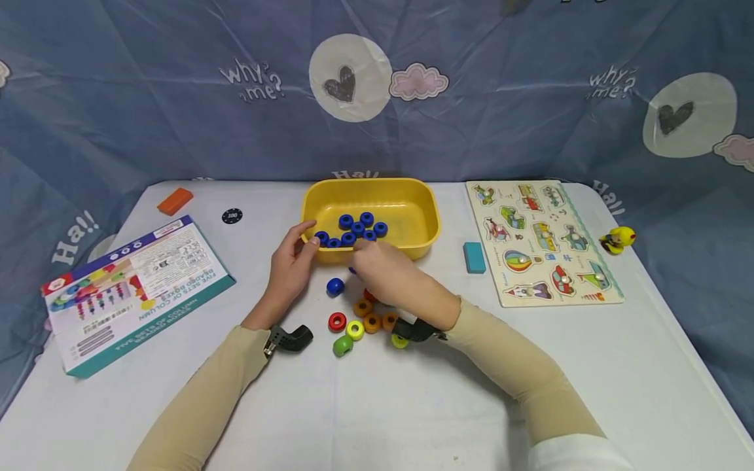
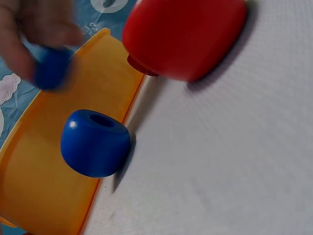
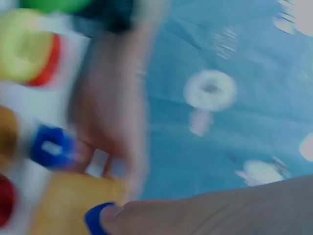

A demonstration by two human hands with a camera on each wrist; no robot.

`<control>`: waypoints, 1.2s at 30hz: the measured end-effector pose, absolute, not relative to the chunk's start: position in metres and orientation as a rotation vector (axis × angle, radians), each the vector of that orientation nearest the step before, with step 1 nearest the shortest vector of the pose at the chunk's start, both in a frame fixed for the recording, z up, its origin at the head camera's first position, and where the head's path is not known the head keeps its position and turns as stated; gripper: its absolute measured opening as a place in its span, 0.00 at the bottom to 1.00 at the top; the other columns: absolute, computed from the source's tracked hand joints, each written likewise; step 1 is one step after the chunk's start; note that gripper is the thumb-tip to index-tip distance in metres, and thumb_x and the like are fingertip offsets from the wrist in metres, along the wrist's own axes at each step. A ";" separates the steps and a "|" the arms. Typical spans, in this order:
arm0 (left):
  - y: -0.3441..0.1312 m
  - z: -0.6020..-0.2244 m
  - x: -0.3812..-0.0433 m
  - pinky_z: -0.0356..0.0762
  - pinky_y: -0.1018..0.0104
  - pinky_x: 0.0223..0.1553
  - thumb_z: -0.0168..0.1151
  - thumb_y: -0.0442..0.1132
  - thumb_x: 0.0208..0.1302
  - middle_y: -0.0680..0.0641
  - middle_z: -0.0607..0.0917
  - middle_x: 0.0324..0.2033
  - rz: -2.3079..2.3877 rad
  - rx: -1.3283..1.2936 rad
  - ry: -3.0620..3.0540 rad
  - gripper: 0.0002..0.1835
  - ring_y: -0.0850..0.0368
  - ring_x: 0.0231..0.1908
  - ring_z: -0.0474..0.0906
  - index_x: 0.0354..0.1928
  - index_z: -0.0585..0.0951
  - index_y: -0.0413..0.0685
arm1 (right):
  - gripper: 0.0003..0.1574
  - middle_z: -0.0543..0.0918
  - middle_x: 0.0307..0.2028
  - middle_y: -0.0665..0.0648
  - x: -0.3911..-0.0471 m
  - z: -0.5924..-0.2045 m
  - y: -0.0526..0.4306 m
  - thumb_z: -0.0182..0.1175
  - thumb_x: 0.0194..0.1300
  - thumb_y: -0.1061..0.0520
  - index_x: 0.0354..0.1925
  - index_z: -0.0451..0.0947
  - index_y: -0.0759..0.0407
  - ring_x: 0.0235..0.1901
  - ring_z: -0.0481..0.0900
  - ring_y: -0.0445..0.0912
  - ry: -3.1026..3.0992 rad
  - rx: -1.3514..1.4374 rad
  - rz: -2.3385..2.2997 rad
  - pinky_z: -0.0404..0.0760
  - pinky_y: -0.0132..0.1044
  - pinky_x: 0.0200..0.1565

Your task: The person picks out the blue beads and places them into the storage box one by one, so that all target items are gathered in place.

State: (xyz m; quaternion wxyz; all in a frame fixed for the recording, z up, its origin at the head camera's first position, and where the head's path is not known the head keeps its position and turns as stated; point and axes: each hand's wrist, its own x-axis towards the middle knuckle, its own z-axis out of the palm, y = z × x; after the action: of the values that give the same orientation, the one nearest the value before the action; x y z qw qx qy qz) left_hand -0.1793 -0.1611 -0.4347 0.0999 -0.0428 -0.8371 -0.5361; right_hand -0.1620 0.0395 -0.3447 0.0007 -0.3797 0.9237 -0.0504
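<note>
A yellow plastic bin [image 1: 412, 222] stands at the middle back of the table, with several blue beads [image 1: 357, 228] in its left half. My left hand [image 1: 288, 267] grips the bin's left front corner, thumb and fingers at the rim. Between thumb and fingers, my right hand [image 1: 391, 275] pinches a blue bead [image 2: 51, 71] by the front wall; the bead is blurred in both wrist views. Another blue bead [image 1: 335, 287] lies on the table before the bin. Nearer me are a red bead [image 1: 337, 322], a green bead [image 1: 343, 346], yellow-green beads [image 1: 355, 330] and orange beads [image 1: 372, 322], partly hidden by my right arm.
A bead-set box [image 1: 141, 294] lies at the left, near an orange block [image 1: 175, 201] and a black chip [image 1: 232, 216]. To the right are a teal block [image 1: 474, 258], a wooden picture puzzle board [image 1: 544, 245] and a small yellow figure [image 1: 617, 240].
</note>
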 end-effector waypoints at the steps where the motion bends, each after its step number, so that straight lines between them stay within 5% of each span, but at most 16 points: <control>1: -0.161 -0.435 -0.179 0.68 0.51 0.67 0.49 0.46 0.74 0.47 0.68 0.70 -1.585 -0.124 -2.475 0.22 0.49 0.69 0.65 0.67 0.69 0.53 | 0.10 0.83 0.40 0.57 -0.164 -0.338 0.044 0.62 0.65 0.62 0.45 0.85 0.58 0.38 0.82 0.46 2.915 -1.183 -0.239 0.84 0.34 0.41; 6: -0.159 -0.436 -0.179 0.68 0.51 0.67 0.49 0.46 0.74 0.47 0.68 0.70 -1.599 -0.112 -2.469 0.22 0.49 0.68 0.66 0.67 0.69 0.52 | 0.13 0.85 0.43 0.60 -0.194 -0.326 0.072 0.63 0.64 0.62 0.46 0.84 0.62 0.42 0.82 0.49 2.989 -1.045 -0.586 0.84 0.38 0.46; 13: -0.159 -0.435 -0.180 0.68 0.52 0.67 0.49 0.46 0.74 0.47 0.67 0.70 -1.606 -0.112 -2.477 0.22 0.49 0.69 0.66 0.67 0.69 0.52 | 0.12 0.87 0.42 0.61 -0.250 -0.360 0.100 0.63 0.60 0.64 0.43 0.85 0.63 0.41 0.83 0.51 2.843 -0.863 -0.627 0.82 0.43 0.46; 22: -0.160 -0.435 -0.179 0.69 0.53 0.67 0.49 0.46 0.74 0.48 0.68 0.69 -1.597 -0.117 -2.476 0.22 0.50 0.69 0.66 0.67 0.69 0.53 | 0.18 0.86 0.46 0.60 -0.263 -0.370 0.092 0.65 0.60 0.63 0.51 0.81 0.59 0.47 0.81 0.51 2.614 -0.626 -0.650 0.81 0.41 0.52; 31: -0.159 -0.434 -0.177 0.69 0.52 0.66 0.48 0.45 0.75 0.47 0.68 0.70 -1.602 -0.107 -2.479 0.22 0.49 0.68 0.67 0.68 0.69 0.52 | 0.10 0.86 0.35 0.57 -0.261 -0.378 0.087 0.63 0.64 0.56 0.42 0.82 0.60 0.30 0.80 0.47 2.810 -0.545 -0.643 0.78 0.34 0.33; 36: -0.159 -0.434 -0.178 0.70 0.52 0.66 0.49 0.45 0.75 0.48 0.68 0.70 -1.597 -0.109 -2.480 0.22 0.50 0.68 0.67 0.68 0.69 0.53 | 0.12 0.85 0.35 0.57 -0.260 -0.377 0.088 0.64 0.64 0.53 0.43 0.81 0.59 0.28 0.79 0.47 2.815 -0.508 -0.656 0.76 0.33 0.30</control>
State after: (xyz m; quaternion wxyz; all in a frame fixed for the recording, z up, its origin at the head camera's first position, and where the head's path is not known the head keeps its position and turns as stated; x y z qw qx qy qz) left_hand -0.1776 -0.1586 -0.4338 0.0948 -0.0368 -0.8363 -0.5387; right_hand -0.2598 0.0882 -0.3773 0.1033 -0.1723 0.9541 -0.2223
